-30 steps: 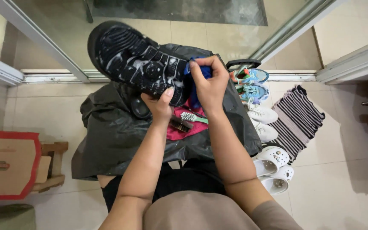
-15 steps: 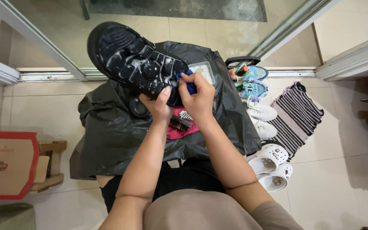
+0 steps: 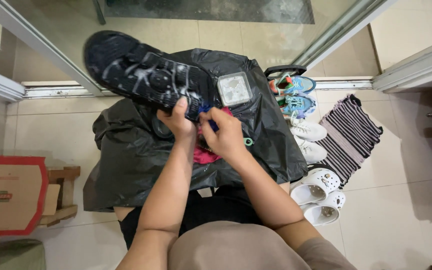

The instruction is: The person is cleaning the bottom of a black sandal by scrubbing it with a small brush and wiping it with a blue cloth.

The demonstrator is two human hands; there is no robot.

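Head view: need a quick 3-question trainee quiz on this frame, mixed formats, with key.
1. True or false: the left hand grips the black shoe.
2. What does the right hand pinch at the shoe's heel end? A) blue brush-like tool B) white sneaker C) cardboard box
3. Fill in: the black plastic sheet lies across the person's ____.

Key: 1 true; 2 A; 3 lap

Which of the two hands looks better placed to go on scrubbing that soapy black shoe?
Probably the right hand: it holds a small blue brush at the heel of the black, foam-streaked shoe, while the left hand grips the shoe from below.
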